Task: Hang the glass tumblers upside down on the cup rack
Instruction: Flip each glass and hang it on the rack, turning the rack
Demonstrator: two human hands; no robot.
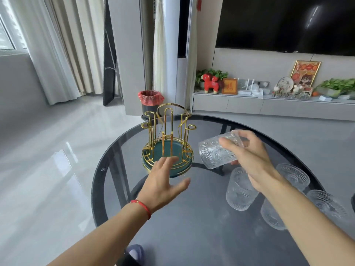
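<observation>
A gold wire cup rack (167, 139) with a round green base stands on the dark glass table (115, 169); no glass hangs on its prongs. My right hand (247, 152) grips an embossed glass tumbler (213, 152), tilted on its side in the air just right of the rack. My left hand (165, 181) hovers with fingers spread, just in front of the rack's base. Several more tumblers stand upright at the right: one (240, 191) under my right wrist, others (294, 175) (326, 204) farther right, partly hidden by my forearm.
The round table's edge curves close on the left, with shiny floor beyond. A black bin (150, 104) with a red liner stands behind the rack on the floor. A TV shelf with ornaments and plants runs along the back right wall.
</observation>
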